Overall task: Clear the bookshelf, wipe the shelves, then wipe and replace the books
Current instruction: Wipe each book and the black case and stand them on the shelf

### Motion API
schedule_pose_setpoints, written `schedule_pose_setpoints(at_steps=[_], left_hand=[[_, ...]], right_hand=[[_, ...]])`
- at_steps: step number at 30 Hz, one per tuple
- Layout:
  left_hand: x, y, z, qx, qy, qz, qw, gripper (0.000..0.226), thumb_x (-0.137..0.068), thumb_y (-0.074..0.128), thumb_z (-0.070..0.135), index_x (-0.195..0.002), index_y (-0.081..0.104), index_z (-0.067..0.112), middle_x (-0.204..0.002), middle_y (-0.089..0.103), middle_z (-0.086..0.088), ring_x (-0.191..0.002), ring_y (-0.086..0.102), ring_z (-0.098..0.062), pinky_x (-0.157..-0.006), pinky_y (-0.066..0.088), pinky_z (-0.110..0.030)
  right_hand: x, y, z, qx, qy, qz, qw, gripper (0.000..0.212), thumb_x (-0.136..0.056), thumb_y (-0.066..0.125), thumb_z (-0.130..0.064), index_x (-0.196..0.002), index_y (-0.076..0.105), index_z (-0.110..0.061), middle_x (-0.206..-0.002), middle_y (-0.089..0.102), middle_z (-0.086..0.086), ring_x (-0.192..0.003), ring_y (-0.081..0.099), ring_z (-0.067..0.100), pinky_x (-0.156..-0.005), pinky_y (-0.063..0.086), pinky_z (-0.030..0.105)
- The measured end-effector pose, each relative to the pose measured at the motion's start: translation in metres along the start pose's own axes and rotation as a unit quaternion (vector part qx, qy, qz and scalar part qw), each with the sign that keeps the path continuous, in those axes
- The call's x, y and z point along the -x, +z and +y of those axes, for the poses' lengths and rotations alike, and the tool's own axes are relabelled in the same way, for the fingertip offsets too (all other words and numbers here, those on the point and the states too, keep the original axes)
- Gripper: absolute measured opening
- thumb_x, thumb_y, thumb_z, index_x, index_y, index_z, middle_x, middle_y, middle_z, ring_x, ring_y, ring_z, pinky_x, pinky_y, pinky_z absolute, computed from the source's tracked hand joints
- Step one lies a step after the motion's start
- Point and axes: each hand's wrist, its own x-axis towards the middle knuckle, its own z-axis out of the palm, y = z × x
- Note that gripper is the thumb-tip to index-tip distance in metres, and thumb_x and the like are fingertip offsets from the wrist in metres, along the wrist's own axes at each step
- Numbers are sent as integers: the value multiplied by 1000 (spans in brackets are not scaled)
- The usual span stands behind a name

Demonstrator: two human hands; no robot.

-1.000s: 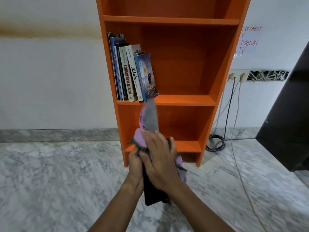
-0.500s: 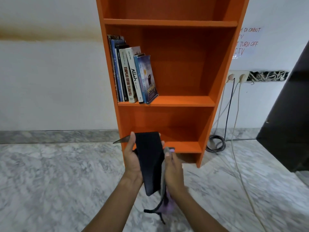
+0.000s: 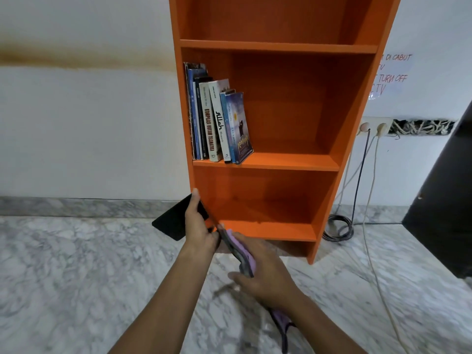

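Book — thin, stiff, probably light — is gripped in my left hand, low beside the bookshelf; I'd hold its long edge. My right hand, just beside, clutches the limp cloth.

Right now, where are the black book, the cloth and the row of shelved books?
black book (image 3: pixel 169 223), head view, on the bare cover near its lower corner.
cloth (image 3: pixel 244 252), head view, on the purple fold in its middle.
row of shelved books (image 3: pixel 219 123), head view, on the white "Allah" spine.
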Motion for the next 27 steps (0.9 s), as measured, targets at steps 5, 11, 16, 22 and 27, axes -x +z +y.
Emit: schedule_pose_setpoints(at_steps=[5,11,16,22,27], left_hand=[[2,24,9,-43,-70,0,997,77,-68,83,62,-125,59,16,-127,63,-18,-112,62,-47,-90,53,-55],[-9,20,30,-188,87,92,974,79,-83,79,40,-148,40,18,-144,53,-13,-121,59,-32,-84,56,-47],[1,40,51,-347,190,14,918,10,-101,60,18,-100,68,13,-101,73,-12,-90,71,-24,-70,58,-32],[7,77,67,-178,56,2,982,28,-99,54,-2,-126,50,4,-109,65,-23,-90,70,-36,-56,63,-39],[3,108,70,-282,27,-60,957,28,-100,55,3,-128,50,-1,-112,67,-25,-97,70,-35,-82,59,-43]], right_hand=[[-30,-26,-17,66,-15,225,972,29,-100,56,-41,-78,38,-37,-72,39,-9,-63,41,10,-55,33,31],[-73,-108,-24,-57,95,236,965,49,-94,65,-37,-64,37,-9,-59,39,2,-55,38,15,-57,30,37],[-93,-160,-43,-274,89,232,929,32,-93,72,-35,-91,69,-4,-89,73,11,-88,71,29,-79,57,45],[-104,-159,-55,-312,-23,207,927,35,-85,81,-33,-113,68,-16,-106,76,2,-101,72,16,-86,58,32],[-143,-152,-39,-76,42,260,962,15,-102,59,-28,-90,57,-20,-70,52,-11,-66,53,11,-64,38,31]])
